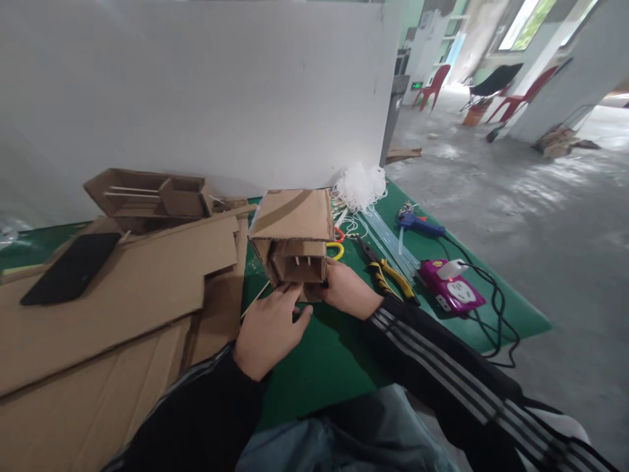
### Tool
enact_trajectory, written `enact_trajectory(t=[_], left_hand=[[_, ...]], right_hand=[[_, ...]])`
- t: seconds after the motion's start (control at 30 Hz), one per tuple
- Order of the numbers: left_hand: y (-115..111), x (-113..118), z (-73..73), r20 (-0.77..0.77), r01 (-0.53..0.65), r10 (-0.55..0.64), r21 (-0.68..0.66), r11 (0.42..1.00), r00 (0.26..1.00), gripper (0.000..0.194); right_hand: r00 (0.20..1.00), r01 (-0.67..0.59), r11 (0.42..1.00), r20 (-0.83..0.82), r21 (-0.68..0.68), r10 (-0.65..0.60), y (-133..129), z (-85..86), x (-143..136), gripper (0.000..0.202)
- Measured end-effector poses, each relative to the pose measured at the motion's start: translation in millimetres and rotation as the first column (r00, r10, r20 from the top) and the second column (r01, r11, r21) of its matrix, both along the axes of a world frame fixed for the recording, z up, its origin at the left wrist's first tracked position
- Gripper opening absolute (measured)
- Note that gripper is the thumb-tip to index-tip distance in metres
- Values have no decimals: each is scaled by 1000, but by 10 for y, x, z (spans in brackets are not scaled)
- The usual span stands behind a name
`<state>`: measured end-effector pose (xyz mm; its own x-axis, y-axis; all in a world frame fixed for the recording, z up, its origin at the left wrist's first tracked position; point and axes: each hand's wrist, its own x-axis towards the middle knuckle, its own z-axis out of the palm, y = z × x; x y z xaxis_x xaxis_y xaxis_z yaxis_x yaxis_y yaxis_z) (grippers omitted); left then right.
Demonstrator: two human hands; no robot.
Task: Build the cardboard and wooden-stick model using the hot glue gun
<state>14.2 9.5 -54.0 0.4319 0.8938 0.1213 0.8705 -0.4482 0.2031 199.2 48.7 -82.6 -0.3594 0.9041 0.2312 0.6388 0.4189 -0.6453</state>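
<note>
A boxy cardboard structure (295,216) stands on the green tabletop, with its open front facing me. Inside it sits a smaller cardboard compartment with thin light sticks (303,261). My left hand (272,328) touches the lower front edge with its fingertips, its thumb held apart. At the lower right side, my right hand (348,288) grips the box, though its fingertips are partly hidden. A thin stick (255,300) slants out by my left hand. Scissors with red and yellow handles (336,250) lie behind the right hand, partly covered by the box.
Flat cardboard sheets (147,301) with a black phone (71,269) cover the left side. Behind them is another cardboard piece (147,193). To the right are pliers (388,272), glue sticks (388,239), a glue gun (422,225), a purple power strip (452,288) and white string (361,187).
</note>
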Motion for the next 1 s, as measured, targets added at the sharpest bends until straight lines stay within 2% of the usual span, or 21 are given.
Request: enact_trajectory(t=[0.23,0.5,0.7,1.0], left_hand=[[-1,-8,2,29,9,-8,-21,1000,1000,33],[-9,-15,7,35,10,-9,-34,999,999,32],[-10,-10,4,20,12,-11,-26,1000,1000,33],[-23,-30,-19,16,25,-24,-11,1000,1000,36]], right_hand=[[999,-32,999,-24,39,33,10,-28,10,24],[1000,9,1000,-12,-7,-9,15,-39,12,21],[1000,12,1000,14,-7,-12,-8,-14,4,27],[1000,12,1000,19,-3,-12,-10,-9,8,26]])
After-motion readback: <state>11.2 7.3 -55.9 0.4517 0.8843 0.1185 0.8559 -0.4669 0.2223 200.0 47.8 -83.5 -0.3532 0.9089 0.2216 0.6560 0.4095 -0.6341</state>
